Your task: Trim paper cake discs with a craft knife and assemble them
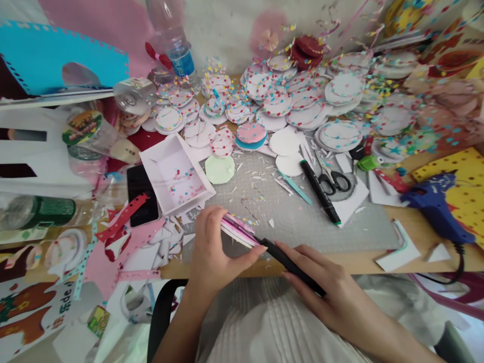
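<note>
Near the table's front edge, my left hand (pixel 212 254) pinches a layered pink-and-white disc (pixel 242 232) between thumb and fingers, turned nearly edge-on. My right hand (pixel 328 282) is wrapped round a slim black pen-like tool (pixel 289 262). The tool's front end meets the disc's edge beside my left thumb; its tip is too small to make out. Beyond my hands lies a grey cutting mat (pixel 280 222) strewn with paper scraps. On it are a black marker (pixel 320 192), a teal strip (pixel 295 186) and black-handled scissors (pixel 335 181).
An open white box (pixel 176 174) holding confetti dots stands left of centre, by a dark phone (pixel 141 194). Many confetti-trimmed paper discs (pixel 270 96) are piled along the back. A blue glue gun (pixel 440 204) lies at the right. Plastic bottles (pixel 183 63) stand at the left and back.
</note>
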`<action>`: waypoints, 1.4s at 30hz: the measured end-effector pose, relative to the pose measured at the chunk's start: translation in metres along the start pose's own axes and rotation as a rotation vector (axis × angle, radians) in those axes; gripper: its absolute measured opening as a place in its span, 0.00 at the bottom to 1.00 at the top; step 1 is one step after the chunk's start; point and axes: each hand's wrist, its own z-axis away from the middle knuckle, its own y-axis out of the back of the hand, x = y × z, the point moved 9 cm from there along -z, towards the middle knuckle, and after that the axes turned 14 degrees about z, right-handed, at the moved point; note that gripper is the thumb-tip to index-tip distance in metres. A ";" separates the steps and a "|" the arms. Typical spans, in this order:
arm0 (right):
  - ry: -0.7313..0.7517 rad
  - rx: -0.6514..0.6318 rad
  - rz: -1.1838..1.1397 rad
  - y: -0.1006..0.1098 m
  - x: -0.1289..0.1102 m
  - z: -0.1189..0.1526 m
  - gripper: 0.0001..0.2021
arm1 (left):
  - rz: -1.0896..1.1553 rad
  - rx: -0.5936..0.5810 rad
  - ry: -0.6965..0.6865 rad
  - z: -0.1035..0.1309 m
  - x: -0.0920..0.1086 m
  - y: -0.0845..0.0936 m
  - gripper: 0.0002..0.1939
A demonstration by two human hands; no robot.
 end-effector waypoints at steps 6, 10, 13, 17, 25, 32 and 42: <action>0.014 -0.037 -0.041 0.006 0.003 0.003 0.27 | 0.059 -0.035 0.000 0.003 -0.005 0.002 0.35; 0.036 -0.068 -0.098 0.003 0.002 0.001 0.27 | 0.104 -0.057 -0.010 0.008 -0.008 0.004 0.37; 0.053 -0.058 -0.127 0.000 0.001 -0.002 0.27 | 0.109 -0.060 -0.008 0.010 -0.009 0.005 0.39; 0.063 -0.061 -0.143 -0.002 -0.001 -0.004 0.27 | 0.106 -0.071 0.005 0.011 -0.010 0.004 0.41; 0.053 -0.050 -0.125 -0.001 -0.002 -0.002 0.28 | 0.106 -0.049 -0.014 0.011 -0.008 0.005 0.41; 0.044 -0.051 -0.138 -0.003 0.000 -0.005 0.27 | 0.091 -0.066 -0.007 0.012 -0.008 0.003 0.41; 0.055 -0.056 -0.100 -0.002 0.001 -0.005 0.24 | 0.131 -0.059 0.003 0.010 -0.012 0.005 0.40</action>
